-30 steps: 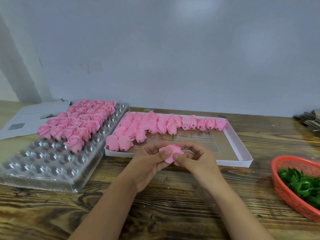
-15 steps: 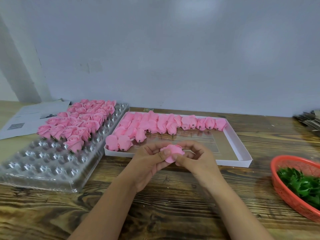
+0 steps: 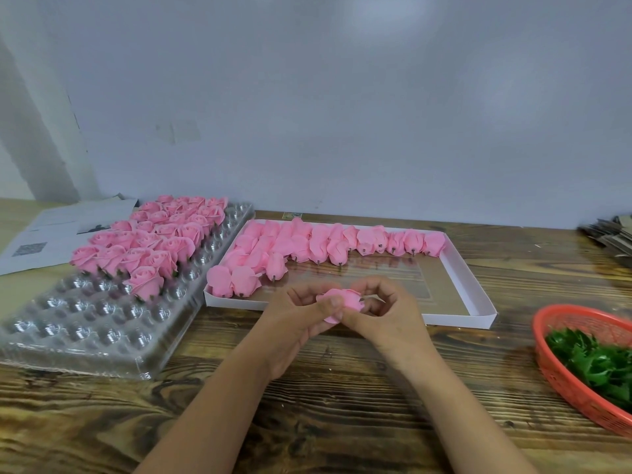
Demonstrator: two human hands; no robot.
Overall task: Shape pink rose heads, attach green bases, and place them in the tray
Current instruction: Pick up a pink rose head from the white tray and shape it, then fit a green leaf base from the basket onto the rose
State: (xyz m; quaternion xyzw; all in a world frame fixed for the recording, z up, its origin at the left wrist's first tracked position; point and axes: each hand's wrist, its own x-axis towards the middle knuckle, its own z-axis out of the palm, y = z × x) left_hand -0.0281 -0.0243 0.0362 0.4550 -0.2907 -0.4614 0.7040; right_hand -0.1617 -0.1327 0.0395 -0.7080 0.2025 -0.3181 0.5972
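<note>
Centrally, a pink rose head [image 3: 342, 301] is held above the wooden table [image 3: 325, 405], just in front of the near rim of the white box [image 3: 478, 302]. It is pinched from one side by the thumb and curled fingers of the left hand [image 3: 294, 323] and from the other by those of the right hand [image 3: 386, 319]; both grips are narrow and closed on the flower. How the petals lie under the fingertips cannot be told, since they are partly covered.

To the right of the white box, an orange basket [image 3: 561, 378] containing green bases [image 3: 595, 360] is seen at the table edge. Inside the white box, unshaped rose heads [image 3: 307, 244] are laid in rows along its far side and left end. To the left of the white box, a clear plastic tray [image 3: 85, 330] is placed; its far cells are filled with finished roses [image 3: 150, 237]. Left of the box, behind that tray, printed sheets of paper [image 3: 51, 230] are laid. Beyond the box, a plain grey wall [image 3: 342, 114] is seen.
</note>
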